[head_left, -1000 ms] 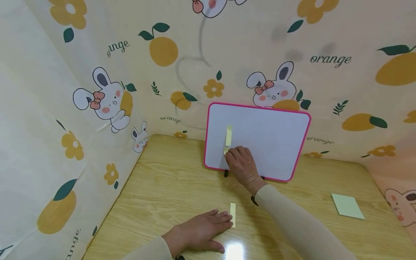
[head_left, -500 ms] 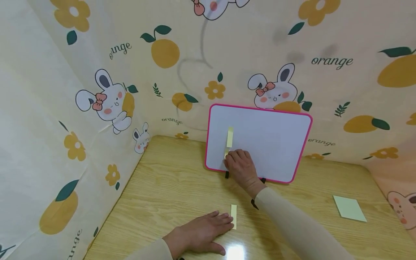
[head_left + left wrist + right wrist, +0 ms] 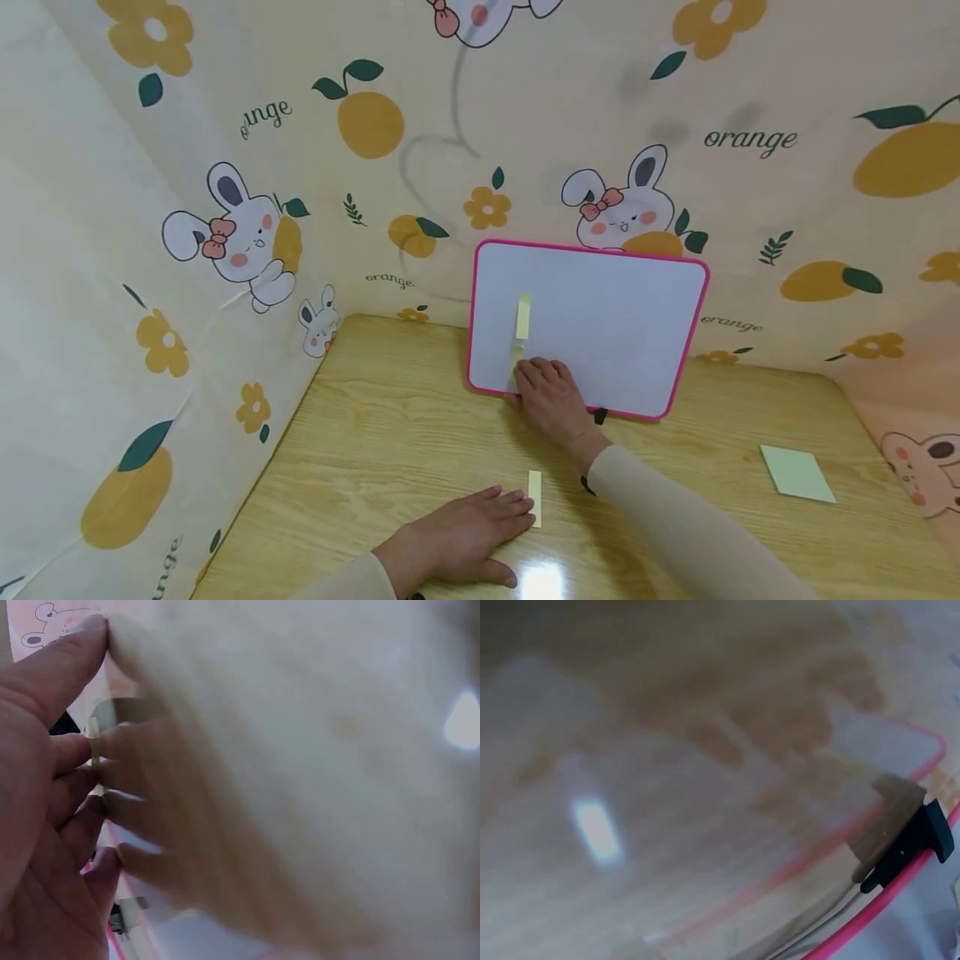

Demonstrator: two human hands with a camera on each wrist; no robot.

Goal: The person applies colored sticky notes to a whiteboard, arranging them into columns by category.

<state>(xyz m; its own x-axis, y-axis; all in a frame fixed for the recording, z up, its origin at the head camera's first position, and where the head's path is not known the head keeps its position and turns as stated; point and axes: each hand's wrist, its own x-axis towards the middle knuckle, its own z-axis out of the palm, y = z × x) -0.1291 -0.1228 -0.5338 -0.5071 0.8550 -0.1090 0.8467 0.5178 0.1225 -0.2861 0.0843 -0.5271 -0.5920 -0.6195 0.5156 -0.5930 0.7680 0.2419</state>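
Observation:
My right hand (image 3: 551, 404) is at the lower left of a pink-rimmed whiteboard (image 3: 622, 333), with its fingers against the board beside a pale yellow paper strip (image 3: 517, 358). The fingertips are hidden behind the knuckles. Directly above that strip, another yellow strip (image 3: 523, 317) is stuck upright. My left hand (image 3: 468, 533) rests palm down on the table, fingers extended. Its fingertips touch a third yellow strip (image 3: 535, 498) lying there. In the left wrist view the fingers (image 3: 79, 817) meet the edge of this strip (image 3: 94, 739). The right wrist view shows only reflected fingers.
The whiteboard leans back on black supports (image 3: 600, 415); one black clip (image 3: 911, 847) shows up close in the right wrist view. A pale green sticky-note pad (image 3: 797, 472) lies on the wooden table (image 3: 360, 450) at the right. Patterned cloth walls (image 3: 435, 183) enclose the back and sides.
My right hand has slid down along the lower strip on the board, uncovering more of it. The left hand keeps its place on the table strip. The head view has shifted slightly.

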